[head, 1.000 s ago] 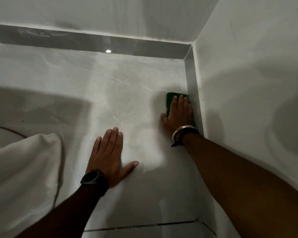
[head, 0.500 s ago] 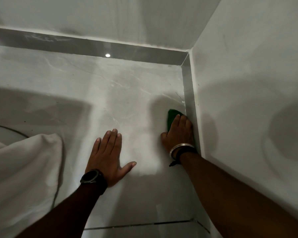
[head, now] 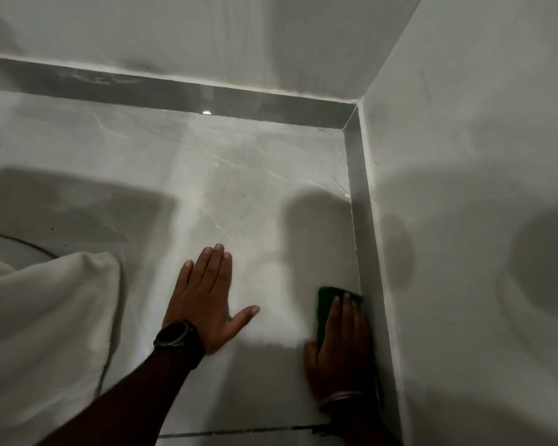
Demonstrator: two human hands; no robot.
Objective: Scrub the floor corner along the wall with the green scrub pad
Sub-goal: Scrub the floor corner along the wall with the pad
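Note:
The green scrub pad (head: 325,303) lies flat on the grey marble floor, right against the dark skirting strip (head: 361,226) of the right wall. My right hand (head: 340,352) presses down on it with fingers together, covering most of the pad; only its far end and left edge show. My left hand (head: 207,300) rests flat on the floor to the left, fingers spread, a dark watch on its wrist, holding nothing. The floor corner (head: 348,127) lies farther ahead.
White cloth (head: 42,329) is bunched at the left over the floor. A dark skirting strip (head: 174,91) runs along the back wall. A grout line (head: 239,432) crosses the floor near me. The right wall (head: 464,220) stands close beside my right arm.
My right hand has slid the pad back toward me along the right wall's skirting, away from the corner. My left hand has stayed planted on the floor.

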